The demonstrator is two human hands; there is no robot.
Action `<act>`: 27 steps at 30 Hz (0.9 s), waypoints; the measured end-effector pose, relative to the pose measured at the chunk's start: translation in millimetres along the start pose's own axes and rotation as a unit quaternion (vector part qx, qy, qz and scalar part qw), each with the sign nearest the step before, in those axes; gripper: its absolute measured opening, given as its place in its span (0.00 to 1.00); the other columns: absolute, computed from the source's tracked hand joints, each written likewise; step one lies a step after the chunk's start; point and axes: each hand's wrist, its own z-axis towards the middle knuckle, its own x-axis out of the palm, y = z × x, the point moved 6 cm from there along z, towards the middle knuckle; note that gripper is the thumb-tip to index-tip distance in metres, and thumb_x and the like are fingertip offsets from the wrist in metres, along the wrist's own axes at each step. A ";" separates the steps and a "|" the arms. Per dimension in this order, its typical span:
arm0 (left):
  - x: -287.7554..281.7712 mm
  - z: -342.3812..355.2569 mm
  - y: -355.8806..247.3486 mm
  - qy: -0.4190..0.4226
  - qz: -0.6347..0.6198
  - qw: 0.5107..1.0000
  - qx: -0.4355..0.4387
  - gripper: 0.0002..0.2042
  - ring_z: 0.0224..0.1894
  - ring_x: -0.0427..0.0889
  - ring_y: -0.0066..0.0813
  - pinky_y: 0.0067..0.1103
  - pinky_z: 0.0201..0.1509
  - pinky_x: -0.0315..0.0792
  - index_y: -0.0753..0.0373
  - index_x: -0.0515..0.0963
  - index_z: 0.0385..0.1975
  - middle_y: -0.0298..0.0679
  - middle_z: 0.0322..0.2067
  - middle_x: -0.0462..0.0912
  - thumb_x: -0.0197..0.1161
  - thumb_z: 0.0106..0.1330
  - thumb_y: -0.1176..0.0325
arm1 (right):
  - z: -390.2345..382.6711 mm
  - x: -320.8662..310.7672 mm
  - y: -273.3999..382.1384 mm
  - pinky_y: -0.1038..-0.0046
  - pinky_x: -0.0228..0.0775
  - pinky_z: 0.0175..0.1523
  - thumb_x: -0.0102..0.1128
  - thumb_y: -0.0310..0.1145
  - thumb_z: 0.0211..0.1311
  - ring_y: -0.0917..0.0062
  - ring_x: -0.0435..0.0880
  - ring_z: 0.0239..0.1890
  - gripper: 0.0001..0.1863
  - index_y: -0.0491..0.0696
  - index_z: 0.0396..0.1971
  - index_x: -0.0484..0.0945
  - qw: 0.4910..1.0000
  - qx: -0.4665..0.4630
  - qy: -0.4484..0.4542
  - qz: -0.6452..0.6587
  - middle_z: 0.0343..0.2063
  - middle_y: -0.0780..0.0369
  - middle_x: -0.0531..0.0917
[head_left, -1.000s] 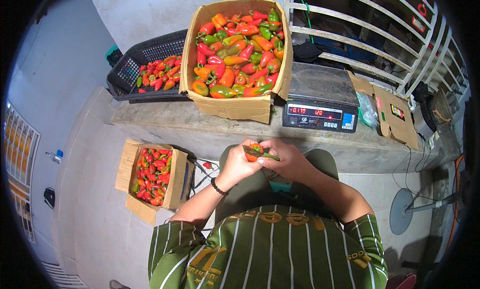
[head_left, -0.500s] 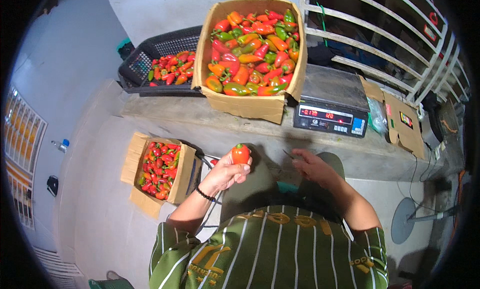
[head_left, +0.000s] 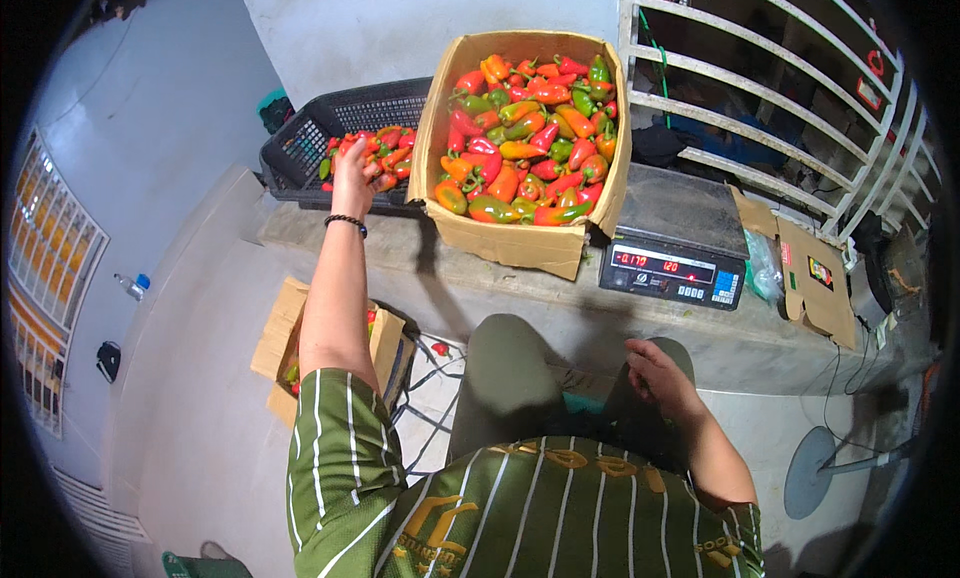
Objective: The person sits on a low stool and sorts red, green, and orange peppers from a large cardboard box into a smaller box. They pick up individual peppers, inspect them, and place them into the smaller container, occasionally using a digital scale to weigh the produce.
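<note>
The left hand (head_left: pixel 356 174) is held over glossy, tapered peppers (head_left: pixel 404 152) in a mesh-walled plastic crate (head_left: pixel 291 138), fingers partly spread (any grip cannot be told). Reaching seems the current step; gentle fingers would be needed next. To its right, the right hand (head_left: pixel 655 374) is curled, contents unseen.

The left arm (head_left: pixel 336 288) stretches nearly straight toward eleven o'clock, the left grip (head_left: pixel 356 175) with fingers parted. The right forearm (head_left: pixel 716 448) angles toward eleven, the right grip (head_left: pixel 661 375) loosely curled.
</note>
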 end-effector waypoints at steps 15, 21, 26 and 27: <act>142.4 -98.3 33.3 0.333 0.780 0.497 0.181 0.26 0.48 0.73 0.40 0.41 0.51 0.61 0.48 0.75 0.46 0.35 0.42 0.79 0.62 0.42 0.52 | 2.0 12.9 -10.7 0.84 0.56 0.24 0.51 0.37 0.62 0.87 0.63 0.20 0.20 0.49 0.52 0.64 0.998 0.002 0.043 -0.043 0.19 0.71 0.67; 140.4 -87.0 42.1 0.359 0.723 0.565 0.172 0.24 0.48 0.72 0.38 0.45 0.50 0.57 0.53 0.74 0.40 0.38 0.40 0.78 0.64 0.38 0.58 | 5.7 21.5 -9.8 0.85 0.55 0.23 0.48 0.36 0.63 0.87 0.63 0.19 0.21 0.47 0.54 0.62 0.993 -0.014 0.065 -0.100 0.20 0.70 0.66; 129.1 -85.3 42.8 0.363 0.616 0.644 0.272 0.20 0.38 0.76 0.35 0.31 0.42 0.66 0.59 0.74 0.35 0.38 0.31 0.79 0.64 0.39 0.60 | 6.2 19.5 -8.1 0.85 0.55 0.23 0.48 0.36 0.63 0.87 0.63 0.19 0.21 0.47 0.54 0.62 0.997 0.001 0.050 -0.055 0.19 0.69 0.67; 123.5 -82.2 43.1 0.363 0.591 0.660 0.288 0.19 0.37 0.76 0.34 0.28 0.41 0.67 0.60 0.74 0.35 0.38 0.30 0.78 0.64 0.39 0.62 | 6.7 20.2 -8.1 0.85 0.56 0.23 0.48 0.36 0.63 0.88 0.63 0.19 0.20 0.47 0.54 0.62 0.997 0.002 0.051 -0.051 0.19 0.69 0.67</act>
